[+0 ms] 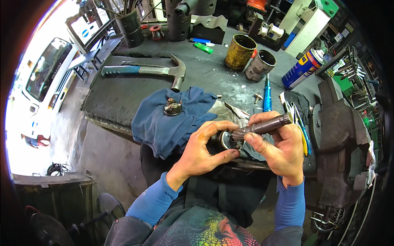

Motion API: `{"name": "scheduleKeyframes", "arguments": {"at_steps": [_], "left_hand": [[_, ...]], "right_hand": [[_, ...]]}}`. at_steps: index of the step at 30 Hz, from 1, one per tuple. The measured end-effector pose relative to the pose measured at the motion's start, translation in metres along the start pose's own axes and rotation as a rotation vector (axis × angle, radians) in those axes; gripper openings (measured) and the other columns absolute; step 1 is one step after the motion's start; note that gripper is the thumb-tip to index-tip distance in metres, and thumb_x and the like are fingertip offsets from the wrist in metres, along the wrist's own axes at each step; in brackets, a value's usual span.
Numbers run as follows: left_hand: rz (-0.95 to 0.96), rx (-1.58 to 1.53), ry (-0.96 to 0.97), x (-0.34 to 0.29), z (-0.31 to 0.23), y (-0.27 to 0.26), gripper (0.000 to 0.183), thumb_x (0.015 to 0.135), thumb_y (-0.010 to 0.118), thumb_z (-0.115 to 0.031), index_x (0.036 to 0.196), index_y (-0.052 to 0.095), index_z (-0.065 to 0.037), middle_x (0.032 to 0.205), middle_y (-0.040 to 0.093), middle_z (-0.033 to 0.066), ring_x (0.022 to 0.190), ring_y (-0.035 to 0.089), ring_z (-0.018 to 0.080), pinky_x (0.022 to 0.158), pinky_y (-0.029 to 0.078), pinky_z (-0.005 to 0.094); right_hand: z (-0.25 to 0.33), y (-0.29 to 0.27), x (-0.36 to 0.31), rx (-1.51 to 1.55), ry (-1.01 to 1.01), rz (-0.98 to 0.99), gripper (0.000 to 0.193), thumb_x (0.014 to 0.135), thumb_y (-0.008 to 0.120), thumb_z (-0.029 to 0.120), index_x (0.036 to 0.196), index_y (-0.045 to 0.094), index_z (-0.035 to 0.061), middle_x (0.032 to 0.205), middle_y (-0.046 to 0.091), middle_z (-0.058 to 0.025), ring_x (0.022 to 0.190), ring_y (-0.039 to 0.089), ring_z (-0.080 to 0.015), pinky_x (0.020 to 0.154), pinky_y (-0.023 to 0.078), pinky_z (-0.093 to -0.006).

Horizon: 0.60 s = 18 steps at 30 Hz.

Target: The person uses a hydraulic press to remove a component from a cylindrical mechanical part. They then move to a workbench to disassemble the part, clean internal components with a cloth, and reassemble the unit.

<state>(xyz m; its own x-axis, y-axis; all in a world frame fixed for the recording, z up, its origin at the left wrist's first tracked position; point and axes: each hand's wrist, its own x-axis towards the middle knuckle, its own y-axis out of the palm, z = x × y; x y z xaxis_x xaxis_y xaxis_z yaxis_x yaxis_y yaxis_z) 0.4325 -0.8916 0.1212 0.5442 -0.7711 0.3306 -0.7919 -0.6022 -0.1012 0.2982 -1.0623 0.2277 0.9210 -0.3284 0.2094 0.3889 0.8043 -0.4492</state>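
Observation:
Near the front edge of the workbench, my left hand [196,152] is wrapped round a dark round metal housing [225,140] with a shiny rim. Its opening faces my right hand [284,151], which grips a dark metal shaft [271,124] with a spirally toothed end. That toothed end meets the housing's opening; how deep it sits, I cannot tell. Left of my hands, a small brass-and-dark metal part [172,108] rests on a crumpled blue cloth [158,131]. Just beyond my right hand lies a blue-handled screwdriver [267,96].
A claw hammer [143,70] lies on the workbench [117,96] at left. Beyond stand a yellow tin [237,57], a grey cup [258,70] and a blue spray can [301,71]. Pliers [303,131] lie beside my right hand, near a bench vise [338,143].

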Motion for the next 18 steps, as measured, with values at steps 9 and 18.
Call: {"name": "scheduleKeyframes", "arguments": {"at_steps": [9,18], "left_hand": [[-0.031,0.032,0.059,0.0,0.003,-0.001,0.061,0.078,0.094,-0.03,0.132,0.072,-0.01,0.129,0.074,0.0084,0.119,0.066,0.0287,0.106,0.051,0.0401],[-0.025,0.065,0.064,0.0,0.001,-0.002,0.06,0.08,0.092,-0.029,0.131,0.07,-0.007,0.13,0.073,0.0098,0.123,0.066,0.0278,0.109,0.049,0.0399]], "right_hand": [[0.012,0.016,0.006,-0.307,-0.243,-0.036,0.029,0.085,0.089,0.011,0.104,0.07,-0.0002,0.093,0.076,-0.0096,0.08,0.074,-0.0194,0.075,0.057,-0.0326],[0.015,0.022,0.007,-0.316,-0.251,-0.06,0.018,0.085,0.087,0.002,0.095,0.071,0.0006,0.093,0.074,-0.0104,0.075,0.073,-0.0221,0.069,0.056,-0.0329]]}}
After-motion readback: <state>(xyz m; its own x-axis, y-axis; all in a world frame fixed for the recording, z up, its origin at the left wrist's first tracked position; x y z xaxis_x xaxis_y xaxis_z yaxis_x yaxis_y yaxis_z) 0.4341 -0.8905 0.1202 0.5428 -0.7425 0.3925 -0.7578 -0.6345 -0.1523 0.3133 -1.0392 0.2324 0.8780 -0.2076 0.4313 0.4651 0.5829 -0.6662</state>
